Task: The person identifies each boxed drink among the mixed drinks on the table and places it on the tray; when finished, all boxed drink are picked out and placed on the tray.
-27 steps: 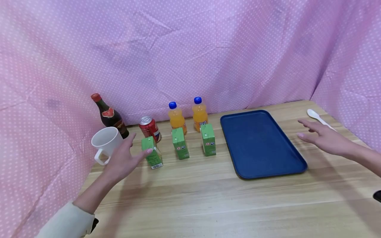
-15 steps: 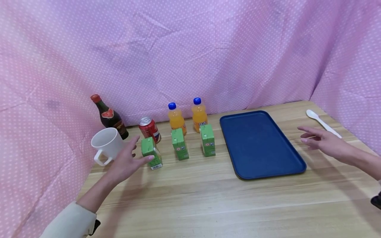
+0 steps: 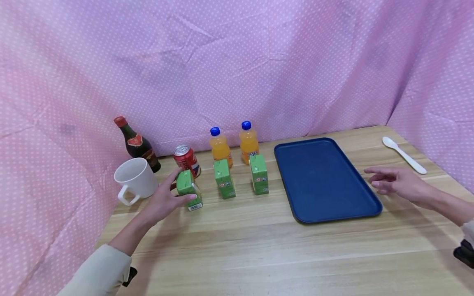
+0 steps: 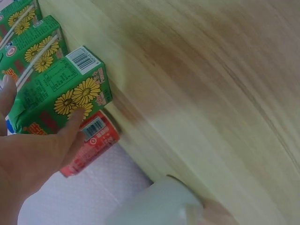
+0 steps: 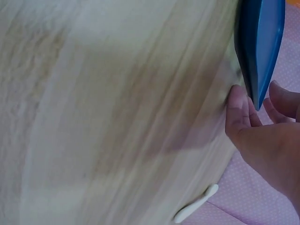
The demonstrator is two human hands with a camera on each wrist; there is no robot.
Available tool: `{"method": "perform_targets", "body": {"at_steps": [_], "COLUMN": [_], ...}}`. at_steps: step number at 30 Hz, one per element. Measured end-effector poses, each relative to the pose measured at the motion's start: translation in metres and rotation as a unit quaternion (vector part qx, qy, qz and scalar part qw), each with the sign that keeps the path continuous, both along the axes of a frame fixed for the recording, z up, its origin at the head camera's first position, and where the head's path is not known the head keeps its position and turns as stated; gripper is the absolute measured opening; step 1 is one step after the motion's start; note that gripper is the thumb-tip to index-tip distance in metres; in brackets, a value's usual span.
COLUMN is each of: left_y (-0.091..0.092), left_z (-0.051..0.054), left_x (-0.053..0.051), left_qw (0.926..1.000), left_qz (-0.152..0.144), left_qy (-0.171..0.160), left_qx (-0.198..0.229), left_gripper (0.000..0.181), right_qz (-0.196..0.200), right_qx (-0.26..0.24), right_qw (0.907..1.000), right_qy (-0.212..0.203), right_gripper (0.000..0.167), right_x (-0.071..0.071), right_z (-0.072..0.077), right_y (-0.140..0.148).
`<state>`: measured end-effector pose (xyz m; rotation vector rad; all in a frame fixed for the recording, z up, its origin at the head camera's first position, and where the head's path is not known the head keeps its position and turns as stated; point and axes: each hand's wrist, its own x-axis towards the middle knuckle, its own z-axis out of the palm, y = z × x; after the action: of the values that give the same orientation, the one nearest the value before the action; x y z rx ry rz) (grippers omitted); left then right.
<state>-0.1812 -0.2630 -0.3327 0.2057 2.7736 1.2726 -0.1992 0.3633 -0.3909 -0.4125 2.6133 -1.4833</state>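
My left hand (image 3: 163,203) pinches the leftmost green drink carton (image 3: 189,195), thumb across its near right side and fingers at its left. The carton stands on the table; in the left wrist view a fingertip lies over the yellow flowers of the carton (image 4: 70,93). My right hand (image 3: 401,185) is at the right edge of the blue tray (image 3: 327,181). In the right wrist view the right hand (image 5: 267,136) has its thumb and fingers apart, on either side of the corner of the tray (image 5: 255,56).
Two more green cartons (image 3: 224,181) (image 3: 259,176) stand before two orange soda bottles (image 3: 221,149) (image 3: 249,144). A white mug (image 3: 138,176), a dark bottle (image 3: 138,146) and a red can (image 3: 186,159) are at the left. A white spoon (image 3: 403,154) lies at the far right. Pink dotted cloth (image 3: 237,61) hangs behind.
My left hand has moved right and closed in on the leftmost carton. My right hand has come down and nearer to the tray's right edge, uncovering the spoon's handle.
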Motion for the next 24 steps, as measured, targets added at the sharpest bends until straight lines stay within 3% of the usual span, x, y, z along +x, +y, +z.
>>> {"method": "perform_targets", "body": {"at_steps": [4, 8, 11, 24], "left_y": [-0.002, -0.006, -0.007, -0.009], "left_z": [-0.004, -0.008, -0.009, -0.007], "left_x": [-0.004, -0.006, -0.006, -0.006], "left_qw": [0.999, 0.9975, 0.9976, 0.9983], "left_qz": [-0.01, -0.01, -0.006, 0.001], "left_qy": [0.01, 0.01, 0.006, 0.0], "left_qx": [0.044, 0.07, 0.069, 0.058], "left_gripper": [0.085, 0.078, 0.078, 0.078], "right_qz": [-0.008, -0.007, -0.001, -0.002], "right_qx": [0.014, -0.017, -0.037, -0.032], "right_qw": [0.9998, 0.9996, 0.9989, 0.9994], "right_qy": [0.007, -0.021, -0.031, -0.016], "right_gripper": [0.045, 0.045, 0.046, 0.043], "right_x": [0.0, -0.002, -0.002, -0.003], "right_z": [-0.005, -0.008, -0.01, -0.014], "right_y": [0.0, -0.002, -0.003, -0.006]}}
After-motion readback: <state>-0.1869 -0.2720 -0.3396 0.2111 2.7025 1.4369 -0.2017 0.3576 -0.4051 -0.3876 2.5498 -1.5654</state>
